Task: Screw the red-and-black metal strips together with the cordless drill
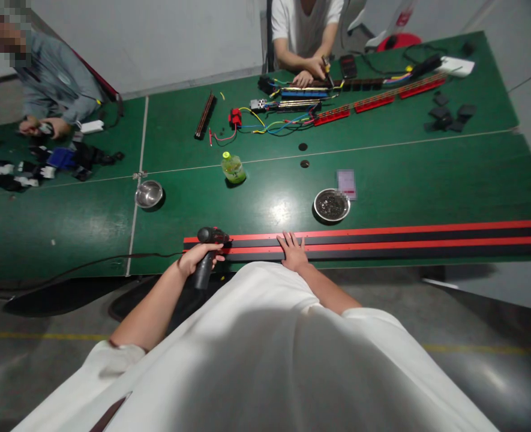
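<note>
My left hand (200, 257) is closed around the grip of a black cordless drill (203, 273). The drill's front end points right, over the left end of the long red and black rails (395, 240). These rails lie side by side along the near edge of the table. My right hand (294, 252) rests on them with fingers spread flat, a short way right of the drill. Whether the drill's bit touches the rail I cannot tell. A steel bowl of small dark pieces (332, 205) stands behind the rails, to the right of my right hand.
A steel bowl (149, 194) and a green bottle (233, 168) stand on the green table (265, 198). Across it a person (308, 36) handles wired red and black strips (332, 114). Another person (58, 78) sits at far left near dark parts (62, 159).
</note>
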The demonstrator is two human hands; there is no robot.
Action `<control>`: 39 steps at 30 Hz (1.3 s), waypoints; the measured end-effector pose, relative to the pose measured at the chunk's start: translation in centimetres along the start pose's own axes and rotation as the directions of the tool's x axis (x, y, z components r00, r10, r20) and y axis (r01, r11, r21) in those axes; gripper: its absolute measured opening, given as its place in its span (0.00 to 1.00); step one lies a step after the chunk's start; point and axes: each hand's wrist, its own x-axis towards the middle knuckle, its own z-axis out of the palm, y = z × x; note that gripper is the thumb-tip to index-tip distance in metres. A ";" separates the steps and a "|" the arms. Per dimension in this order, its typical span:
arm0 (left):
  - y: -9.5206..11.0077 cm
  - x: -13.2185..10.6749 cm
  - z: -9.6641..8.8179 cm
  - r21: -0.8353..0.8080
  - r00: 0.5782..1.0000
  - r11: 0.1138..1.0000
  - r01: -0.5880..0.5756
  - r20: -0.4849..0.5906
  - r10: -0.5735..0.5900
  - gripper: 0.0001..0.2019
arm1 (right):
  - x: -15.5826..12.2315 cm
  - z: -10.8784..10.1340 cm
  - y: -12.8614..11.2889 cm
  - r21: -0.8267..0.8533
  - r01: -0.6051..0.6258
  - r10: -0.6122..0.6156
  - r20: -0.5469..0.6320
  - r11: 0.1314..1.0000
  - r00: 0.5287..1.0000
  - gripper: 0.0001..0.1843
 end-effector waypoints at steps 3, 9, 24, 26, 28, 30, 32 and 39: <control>0.0 -0.4 0.5 0.091 0.984 0.987 -0.133 -0.102 0.143 0.16 | 0.0 -0.1 0.1 0.004 0.002 -0.002 0.004 1.000 1.000 0.60; -0.7 -0.8 1.2 0.231 0.947 0.948 -0.221 -0.182 0.265 0.16 | 0.0 0.0 0.2 0.012 0.005 -0.005 0.009 1.000 1.000 0.61; -0.4 -0.1 0.8 0.319 0.934 0.910 -0.264 -0.149 0.323 0.10 | 0.1 0.2 0.1 -0.002 -0.008 0.008 -0.005 1.000 1.000 0.61; -0.3 0.0 0.8 0.337 0.924 0.906 -0.257 -0.189 0.333 0.05 | 0.1 0.2 0.0 0.003 -0.007 0.008 -0.004 1.000 1.000 0.60; -0.1 0.1 0.7 0.330 0.925 0.910 -0.249 -0.197 0.325 0.04 | 0.1 0.2 0.0 0.006 -0.009 0.009 -0.003 1.000 1.000 0.60; 0.1 0.2 0.5 0.316 0.928 0.916 -0.247 -0.195 0.318 0.04 | 0.1 0.2 0.0 0.005 -0.011 0.011 -0.002 1.000 1.000 0.60; 0.1 0.3 0.4 0.345 0.927 0.905 -0.250 -0.185 0.326 0.05 | 0.1 0.2 0.0 0.002 -0.010 0.010 -0.001 1.000 1.000 0.61; 0.4 0.9 1.3 0.489 0.912 0.841 -0.231 -0.193 0.363 0.12 | 0.1 0.2 0.0 0.005 -0.003 0.003 0.002 1.000 1.000 0.62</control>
